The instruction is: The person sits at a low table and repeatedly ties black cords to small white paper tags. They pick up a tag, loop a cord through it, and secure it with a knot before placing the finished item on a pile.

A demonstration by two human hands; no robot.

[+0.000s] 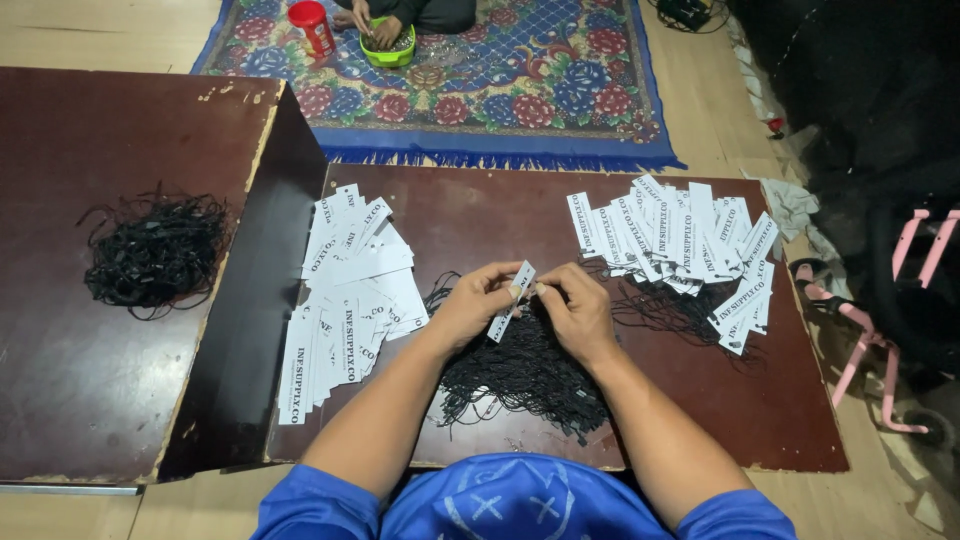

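My left hand and my right hand meet over the middle of a dark brown low table. Between their fingertips they pinch one white paper tag, tilted, with dark print. Directly beneath lies a heap of thin black strings. A spread pile of white tags lies to the left of my hands. A second, fanned pile of white tags lies to the right, partly over more black strings.
A second brown table stands at the left, with a bundle of black strings on it. Beyond lies a flowered blue rug where another person's hands work at a green bowl, beside a red cup. A pink frame stands right.
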